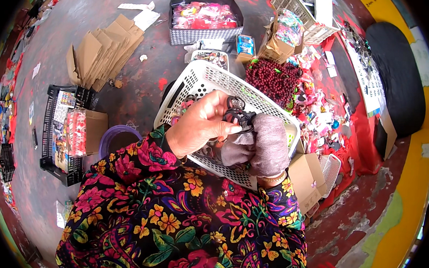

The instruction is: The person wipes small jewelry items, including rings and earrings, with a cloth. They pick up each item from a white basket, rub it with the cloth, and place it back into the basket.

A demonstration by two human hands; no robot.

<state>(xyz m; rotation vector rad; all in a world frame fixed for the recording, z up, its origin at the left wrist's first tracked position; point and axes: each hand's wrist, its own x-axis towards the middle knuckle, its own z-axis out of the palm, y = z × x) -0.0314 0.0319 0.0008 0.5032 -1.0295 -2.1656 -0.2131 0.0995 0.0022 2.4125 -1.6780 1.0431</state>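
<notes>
Above a white perforated basket (pixel 212 74), my left hand (pixel 199 125) pinches a cluster of black hair ties (pixel 240 118) between thumb and fingers. A small round ornament shows at the top of the cluster. Directly beside it is my right hand (pixel 271 145), covered in a greyish-mauve cloth (pixel 238 150); its fingers are hidden under the fabric, and a bracelet circles the wrist. Small mixed accessories lie in the basket beneath both hands, partly blocked from sight.
Beyond the basket stand a checked fabric bin (pixel 204 36) of wrapped pink goods and a heap of dark red beads (pixel 273 81). Flattened cardboard (pixel 103 51), a black crate (pixel 50 132) and a purple bucket (pixel 108 139) are leftward. An open carton (pixel 307 178) sits right.
</notes>
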